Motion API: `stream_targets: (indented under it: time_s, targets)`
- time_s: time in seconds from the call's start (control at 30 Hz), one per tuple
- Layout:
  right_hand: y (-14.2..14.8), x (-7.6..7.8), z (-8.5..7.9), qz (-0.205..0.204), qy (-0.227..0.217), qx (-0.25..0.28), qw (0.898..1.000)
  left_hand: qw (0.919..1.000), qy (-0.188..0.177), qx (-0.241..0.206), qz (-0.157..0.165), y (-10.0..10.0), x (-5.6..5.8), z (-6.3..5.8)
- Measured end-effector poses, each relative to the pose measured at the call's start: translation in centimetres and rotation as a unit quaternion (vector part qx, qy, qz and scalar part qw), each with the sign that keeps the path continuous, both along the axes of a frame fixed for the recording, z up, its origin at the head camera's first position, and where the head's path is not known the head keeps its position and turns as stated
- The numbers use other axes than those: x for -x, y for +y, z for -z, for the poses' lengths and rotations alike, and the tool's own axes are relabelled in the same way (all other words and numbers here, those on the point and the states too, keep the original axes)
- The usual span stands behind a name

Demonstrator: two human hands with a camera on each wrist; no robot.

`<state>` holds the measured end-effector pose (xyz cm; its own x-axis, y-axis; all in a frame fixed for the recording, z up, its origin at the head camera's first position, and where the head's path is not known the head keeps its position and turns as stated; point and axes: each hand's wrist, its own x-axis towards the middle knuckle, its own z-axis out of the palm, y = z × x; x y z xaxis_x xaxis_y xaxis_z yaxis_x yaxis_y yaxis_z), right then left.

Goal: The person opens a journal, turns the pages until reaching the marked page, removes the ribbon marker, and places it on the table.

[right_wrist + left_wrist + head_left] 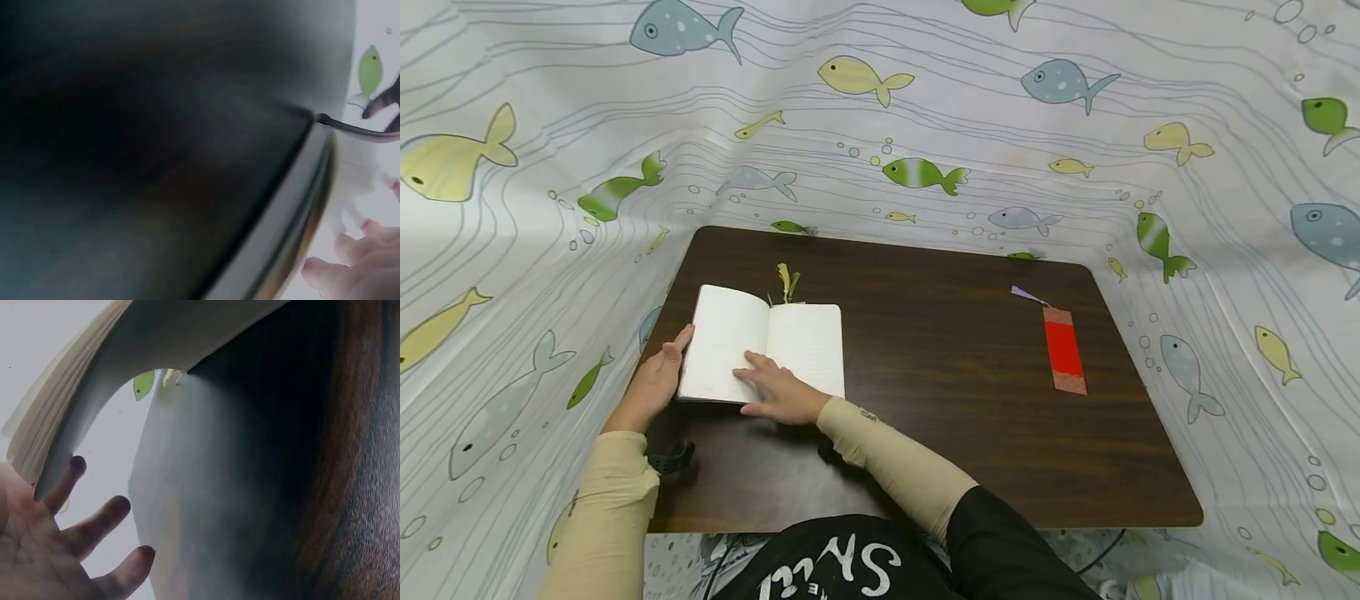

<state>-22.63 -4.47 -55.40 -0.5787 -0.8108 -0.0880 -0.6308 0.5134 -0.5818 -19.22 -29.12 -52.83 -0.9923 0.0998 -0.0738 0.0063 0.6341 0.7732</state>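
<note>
An open notebook with blank-looking pages lies at the left of the dark table, a yellow tassel sticking out past its top edge. Along its left edge is my left hand. In the left wrist view, that hand's slightly bent fingers spread beside the raised, curved cover and page block; its thumb is hidden. My right hand reaches over the lower middle of the spread, fingers extended above or on the left page. Right wrist view: fingertips appear close to the page.
A red bookmark with a purple tassel lies on the right part of the brown table. White cloth printed with fish surrounds the table at the back and sides. A black strap sits by my left wrist.
</note>
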Motion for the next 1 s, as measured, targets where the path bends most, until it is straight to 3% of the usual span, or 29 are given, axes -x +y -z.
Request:
stream_targets:
  time_s: [0.07,0.2,0.3,0.47,0.57,0.67,0.87,1.0]
  targets:
    - [0.1,0.0,0.1,-0.004,0.011,-0.01,1.0,0.9999,-0.01,0.002,-0.003,0.0,0.1,0.1]
    - [0.8,0.5,0.3,-0.008,0.017,-0.003,1.0,0.9983,-0.001,0.059,0.006,0.2,0.5,0.6]
    - [2.1,1.4,0.3,0.01,0.023,-0.007,1.0,0.996,0.039,0.077,0.023,0.2,0.6,1.1]
    - [5.4,3.1,0.6,0.073,0.07,-0.127,0.987,0.9884,0.098,0.104,0.053,0.1,0.5,1.6]
    - [7.1,3.6,0.6,0.103,0.077,-0.209,0.969,0.9869,0.094,0.116,0.063,0.2,0.4,1.5]
    - [8.1,3.6,0.3,0.115,0.087,-0.243,0.959,0.9877,0.08,0.118,0.064,0.2,0.4,1.3]
    - [8.2,3.4,0.3,0.14,0.154,-0.238,0.949,0.9887,0.065,0.12,0.063,0.3,0.5,1.4]
    - [8.0,3.3,0.7,0.196,0.151,-0.213,0.945,0.989,0.058,0.119,0.065,0.3,0.6,1.4]
